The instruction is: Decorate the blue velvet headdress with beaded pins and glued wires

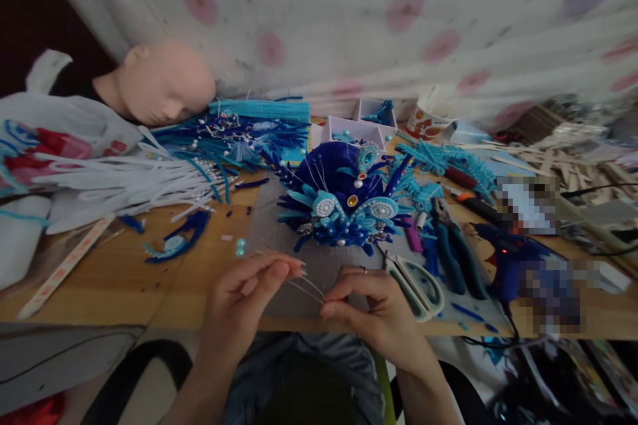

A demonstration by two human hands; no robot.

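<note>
My left hand (pixel 249 295) and my right hand (pixel 371 302) are near the table's front edge, both pinched on thin pale wires (pixel 304 285) that run between them. The left fingertips grip one end near the top; the right thumb and forefinger pinch the other end lower down. Just behind the hands stands a blue ornate headdress (pixel 346 202) with pearls, gems and teal petals, on a grey mat (pixel 272 226).
White-handled scissors (pixel 416 282) and teal pliers (pixel 456 249) lie right of my right hand. A blue glue gun (pixel 513 259) sits farther right. A mannequin head (pixel 159 83), white strips (pixel 124 186), blue trims and small boxes (pixel 366 123) crowd the back.
</note>
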